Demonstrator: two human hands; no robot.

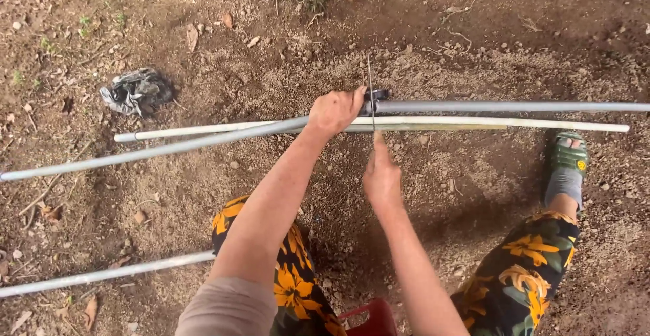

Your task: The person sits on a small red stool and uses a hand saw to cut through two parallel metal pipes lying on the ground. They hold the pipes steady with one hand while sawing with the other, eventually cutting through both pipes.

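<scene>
My left hand (334,111) grips a long grey pipe (514,106) where it meets a black joint (376,95) and a second grey pipe (156,150) that slants away to the left. A thin whitish rod (542,124) lies just in front of them, parallel. My right hand (381,173) pinches a thin upright wire (370,85) that crosses the pipes at the joint. Both hands hover above bare brown soil.
Another grey pipe (101,274) lies on the ground at lower left. A crumpled grey rag (135,91) sits on the soil at upper left. My legs in floral trousers (528,278) and a green sandal (567,157) are at right; a red object (369,319) shows at the bottom.
</scene>
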